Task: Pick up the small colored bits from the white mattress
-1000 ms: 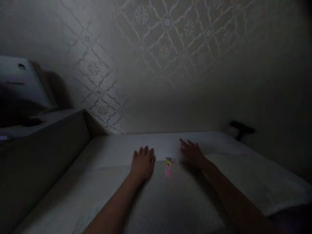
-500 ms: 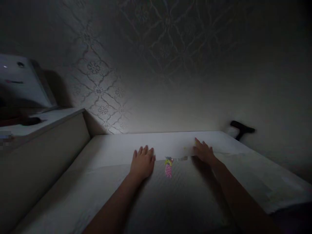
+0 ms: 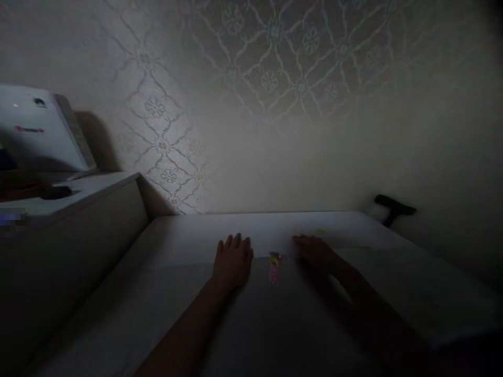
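At far left a white router-like box (image 3: 43, 131) stands upright near the wall on the top of a low cabinet (image 3: 102, 225), probably set there to stay off the main surface; a dark object (image 3: 57, 192), too dim to name, lies in front of it. Patterned wallpaper (image 3: 161, 146) rises behind. To the right of the cabinet spreads a white worktop (image 3: 184, 235), its nearer part apparently under a thin greyish cover (image 3: 165, 283) whose far edge runs crosswise.

The left hand (image 3: 233, 261) lies palm down around that edge, fingers a little spread, its grip loose with nothing seen in it; the flat pose looks suited to steadying the cover or propping the arm.

Just right of it, between the two hands, a small pink-and-yellow bundle (image 3: 274, 272) lies lengthwise at the cover's edge, within easy reach of both, touching neither as far as can be seen.

The right hand (image 3: 316, 254) is low over the worktop, fingers pointing left; it is dark and blurred, so I cannot tell whether its grip is wide, narrow or holding something. Just beyond its knuckles lies a yellow-green piece (image 3: 321, 230).

Farther right, by the wall, a black T-shaped handle (image 3: 396, 206) sticks up, perhaps leaning there out of the way.
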Tool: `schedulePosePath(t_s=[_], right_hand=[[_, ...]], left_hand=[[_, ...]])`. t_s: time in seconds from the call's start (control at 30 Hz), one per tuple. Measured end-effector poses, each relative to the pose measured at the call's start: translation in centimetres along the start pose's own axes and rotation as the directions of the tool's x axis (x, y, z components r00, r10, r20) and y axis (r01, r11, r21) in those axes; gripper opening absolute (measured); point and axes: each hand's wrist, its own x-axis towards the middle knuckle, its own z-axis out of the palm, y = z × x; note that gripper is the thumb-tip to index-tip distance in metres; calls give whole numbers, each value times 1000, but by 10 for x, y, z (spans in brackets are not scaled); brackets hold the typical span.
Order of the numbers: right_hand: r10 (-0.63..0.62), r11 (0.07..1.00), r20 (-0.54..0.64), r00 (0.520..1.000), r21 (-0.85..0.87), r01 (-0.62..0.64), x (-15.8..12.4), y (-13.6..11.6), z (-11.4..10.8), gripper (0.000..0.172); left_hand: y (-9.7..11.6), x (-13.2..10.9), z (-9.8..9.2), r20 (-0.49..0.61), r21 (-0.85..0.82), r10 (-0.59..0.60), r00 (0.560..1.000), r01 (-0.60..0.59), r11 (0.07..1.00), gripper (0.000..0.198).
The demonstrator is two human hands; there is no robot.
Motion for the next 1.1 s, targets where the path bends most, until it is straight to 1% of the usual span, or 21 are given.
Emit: schedulePosePath(t_s=[0.13, 0.23, 0.3, 0.37, 0.43, 0.5, 0.6, 0.77, 0.9, 1.0, 1.1], right_hand=[[-23, 999, -8, 1000, 33, 24, 0, -3, -6, 44], [-80, 986, -72, 994, 142, 90, -3, -9, -13, 42], [-129, 951, -156, 979, 259, 167, -7, -17, -18, 37], [-190, 893, -218, 957, 366, 261, -10, -28, -23, 30], [-254, 842, -240, 937, 422, 336, -12, -39, -27, 23], [-298, 826, -239, 924, 421, 375, -12, -48, -29, 18], [-305, 846, -251, 919, 371, 383, -9, -53, -26, 14], [-289, 855, -275, 917, 357, 376, -8, -49, -21, 10], [-280, 866, -234, 931, 357, 350, -9, -50, -22, 9], [-267, 877, -207, 941, 353, 327, -9, -52, -23, 5], [-264, 880, -189, 946, 354, 317, -8, -52, -22, 6]], left_hand=[[0, 0, 0, 6, -1, -3, 1000, 3, 1000, 47], [0, 0, -1, 3, -1, 4, 1000, -4, 1000, 47], [0, 0, -1, 7, 0, 4, 1000, -4, 1000, 47], [0, 0, -1, 7, 1, 0, 1000, 0, 1000, 47], [0, -1, -1, 7, 5, -7, 1000, 6, 1000, 46], [0, -1, -1, 3, 9, -2, 1000, 2, 1000, 46], [1, -1, -1, 3, 5, 2, 1000, -2, 1000, 47], [0, -1, 0, 11, 3, -2, 1000, 2, 1000, 47], [0, 0, 0, -8, 2, 0, 1000, 0, 1000, 46], [0, 0, 0, -13, -3, 2, 1000, -2, 1000, 46], [0, -1, 0, -12, -7, 5, 1000, -5, 1000, 46]])
